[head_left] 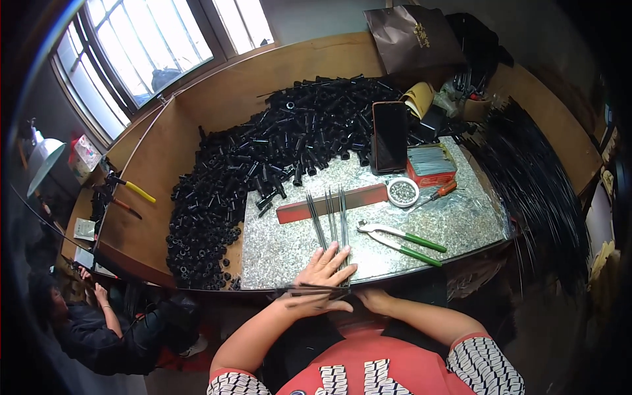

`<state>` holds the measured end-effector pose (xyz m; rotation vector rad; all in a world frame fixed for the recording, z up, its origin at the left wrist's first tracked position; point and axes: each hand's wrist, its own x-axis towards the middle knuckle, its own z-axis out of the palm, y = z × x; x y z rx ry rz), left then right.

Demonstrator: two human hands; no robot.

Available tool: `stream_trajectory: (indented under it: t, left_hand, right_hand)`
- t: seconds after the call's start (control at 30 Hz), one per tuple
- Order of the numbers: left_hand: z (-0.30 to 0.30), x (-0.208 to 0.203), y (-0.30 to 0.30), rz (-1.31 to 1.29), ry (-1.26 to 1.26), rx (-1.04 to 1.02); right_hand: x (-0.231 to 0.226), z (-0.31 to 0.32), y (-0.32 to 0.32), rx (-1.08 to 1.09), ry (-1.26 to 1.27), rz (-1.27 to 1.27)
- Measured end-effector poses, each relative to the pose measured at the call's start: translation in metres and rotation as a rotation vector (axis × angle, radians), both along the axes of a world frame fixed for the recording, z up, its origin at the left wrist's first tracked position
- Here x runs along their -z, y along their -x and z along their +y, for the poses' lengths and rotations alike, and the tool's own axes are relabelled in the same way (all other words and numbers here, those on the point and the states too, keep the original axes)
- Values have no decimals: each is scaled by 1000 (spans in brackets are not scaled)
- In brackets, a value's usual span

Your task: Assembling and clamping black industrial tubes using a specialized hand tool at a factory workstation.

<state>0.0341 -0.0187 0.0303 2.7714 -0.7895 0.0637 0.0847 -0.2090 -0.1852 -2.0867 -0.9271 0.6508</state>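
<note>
You seem to be at the step of sorting and lining up thin metal rods (343,217): three slim sheaves lie on the desk (273,253), their far ends propped across a flat red-edged bar (293,212). Your left hand (324,263) presses on their near ends, its fingers spread and released. A darker, blurred bundle (309,289) crosses just above that wrist, its ends converging by your right hand (375,301); you have those fingers curled, but I cannot tell whether they are clenched on it. Your next move likely calls for keeping the sheaves steady and apart while the bundle is brought into line. Your desk top is speckled, stone-like and glossy; green-handled nippers (390,232) lie to the right, and beyond, glossy black tubular parts (296,131) form a heap
</note>
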Motion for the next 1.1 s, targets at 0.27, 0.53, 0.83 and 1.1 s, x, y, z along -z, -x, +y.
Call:
stream_trajectory:
  t: [0.27, 0.53, 0.83, 1.1]
  left_hand:
    - [3, 21, -3, -207, -112, 58]
    - [-4, 23, -7, -211, -12, -168]
    - [-6, 19, -7, -150, -75, -275]
    - [3, 19, -10, -87, -102, -184]
  right_hand:
    - [-13, -21, -10, 78, -97, -95]
    - [-67, -43, 3, 110, -83, 0]
    - [-112, -55, 9, -10, -85, -111]
    - [-251, -72, -28, -239, -122, 138]
